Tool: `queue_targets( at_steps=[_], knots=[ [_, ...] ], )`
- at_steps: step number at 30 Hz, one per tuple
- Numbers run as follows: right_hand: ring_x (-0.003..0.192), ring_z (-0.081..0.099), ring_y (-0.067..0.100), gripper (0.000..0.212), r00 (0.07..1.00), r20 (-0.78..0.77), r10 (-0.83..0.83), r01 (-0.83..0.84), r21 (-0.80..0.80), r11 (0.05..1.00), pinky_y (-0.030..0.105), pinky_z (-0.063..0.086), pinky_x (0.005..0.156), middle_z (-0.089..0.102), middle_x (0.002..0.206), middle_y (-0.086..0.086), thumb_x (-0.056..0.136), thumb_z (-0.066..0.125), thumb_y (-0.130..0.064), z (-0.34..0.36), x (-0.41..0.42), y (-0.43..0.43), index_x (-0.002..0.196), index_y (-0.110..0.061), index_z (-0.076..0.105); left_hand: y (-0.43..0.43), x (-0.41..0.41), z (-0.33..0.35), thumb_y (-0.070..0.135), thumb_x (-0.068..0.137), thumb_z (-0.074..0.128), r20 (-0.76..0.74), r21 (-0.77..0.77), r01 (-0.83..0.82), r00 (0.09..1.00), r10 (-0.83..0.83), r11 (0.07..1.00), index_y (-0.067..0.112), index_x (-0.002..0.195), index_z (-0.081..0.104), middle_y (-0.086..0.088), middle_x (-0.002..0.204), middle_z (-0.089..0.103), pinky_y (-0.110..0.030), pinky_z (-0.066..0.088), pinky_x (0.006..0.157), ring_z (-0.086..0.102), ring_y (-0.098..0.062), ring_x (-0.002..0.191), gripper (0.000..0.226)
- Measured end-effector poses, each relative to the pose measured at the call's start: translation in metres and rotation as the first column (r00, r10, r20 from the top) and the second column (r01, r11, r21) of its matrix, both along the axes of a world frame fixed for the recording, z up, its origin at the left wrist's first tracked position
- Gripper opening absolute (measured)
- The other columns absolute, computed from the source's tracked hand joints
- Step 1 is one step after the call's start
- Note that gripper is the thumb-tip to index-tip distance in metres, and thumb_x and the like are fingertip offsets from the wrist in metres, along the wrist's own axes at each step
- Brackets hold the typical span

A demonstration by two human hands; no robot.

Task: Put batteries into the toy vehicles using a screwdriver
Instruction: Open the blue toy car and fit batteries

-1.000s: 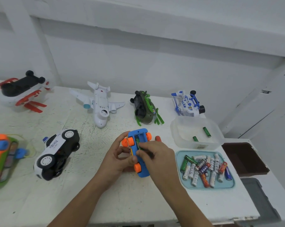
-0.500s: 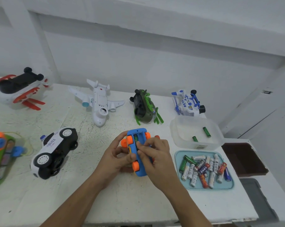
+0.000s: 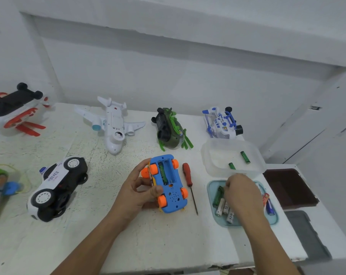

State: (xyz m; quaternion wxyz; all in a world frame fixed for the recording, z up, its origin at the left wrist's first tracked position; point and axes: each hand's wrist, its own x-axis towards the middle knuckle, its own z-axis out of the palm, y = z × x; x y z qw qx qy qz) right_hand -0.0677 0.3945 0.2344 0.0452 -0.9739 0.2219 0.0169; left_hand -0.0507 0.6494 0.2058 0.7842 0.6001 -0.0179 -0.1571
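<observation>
white speckled table point(image 3: 168, 245); dark brown box point(image 3: 289, 187) by its rt edge; grey tray point(image 3: 305, 235) just nearer; white wall point(image 3: 168, 76) behind

The left forearm point(image 3: 92, 241), at 7 o'clock, and the right forearm point(image 3: 267, 245), at 5 o'clock, are bare. The left hand point(image 3: 136, 192) and right hand point(image 3: 241, 191) are likewise bare.

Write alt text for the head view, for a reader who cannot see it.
A person's left grip holds an upturned blue toy car with its battery bay open, while the right grip is down among the batteries in a teal tray. A red-handled screwdriver lies on the white table between car and tray.
</observation>
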Motion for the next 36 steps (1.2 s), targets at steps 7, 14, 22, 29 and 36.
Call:
queue_targets(
  at_steps=[7,14,22,29,36],
  knots=[
    [0.093,0.059,0.015,0.018,0.994,-0.072,0.088,-0.088,0.002,0.996,0.027,0.051,0.084,0.058,0.11,0.002,0.094,0.056,-0.017,0.003,-0.003,-0.001,0.107,-0.022,0.067,-0.001,0.0,0.001,0.009,0.07,0.072,-0.005,0.003,-0.003,1.0,0.003,1.0,0.036,0.125,0.056,0.001,0.086,0.074,-0.035,0.06,0.06,0.075,-0.026,0.087,0.063],
    [0.076,0.058,0.021,0.003,0.972,0.202,0.123,-0.186,0.327,0.926,0.031,0.044,0.065,0.065,0.09,0.002,0.1,0.047,-0.024,0.02,-0.009,0.013,0.103,-0.022,0.047,-0.001,-0.002,0.003,0.009,0.071,0.073,-0.01,0.02,-0.015,1.0,0.015,1.0,0.036,0.125,0.056,-0.001,0.086,0.073,-0.033,0.06,0.059,0.075,-0.026,0.086,0.062],
    [0.084,0.067,0.034,0.017,0.953,0.215,-0.215,-0.215,0.976,0.027,0.037,0.061,0.076,0.063,0.079,0.021,0.085,0.058,0.012,0.043,0.007,0.044,0.085,-0.001,0.068,-0.001,-0.001,0.003,0.014,0.068,0.076,-0.035,0.043,-0.03,0.999,0.032,0.999,0.036,0.129,0.055,-0.013,0.1,0.068,-0.038,0.061,0.062,0.074,-0.029,0.088,0.069],
    [0.076,0.071,0.022,0.025,0.883,0.47,0.009,-0.442,0.823,0.358,0.026,0.057,0.065,0.064,0.086,0.003,0.082,0.072,-0.003,0.043,0.015,0.073,0.097,-0.021,0.062,-0.001,-0.001,0.003,0.013,0.069,0.08,-0.037,0.041,-0.033,0.999,0.034,0.999,0.037,0.131,0.054,-0.024,0.108,0.062,-0.038,0.061,0.063,0.074,-0.03,0.087,0.072],
    [0.093,0.063,0.014,0.021,0.844,0.526,0.101,-0.5,0.704,0.505,0.04,0.053,0.086,0.066,0.089,-0.015,0.083,0.073,-0.015,0.016,0.016,0.09,0.084,-0.032,0.06,-0.001,-0.001,0.001,0.011,0.068,0.08,-0.042,0.022,-0.043,0.998,0.044,0.999,0.037,0.13,0.055,-0.028,0.111,0.059,-0.038,0.061,0.063,0.074,-0.03,0.087,0.072]
  ],
)
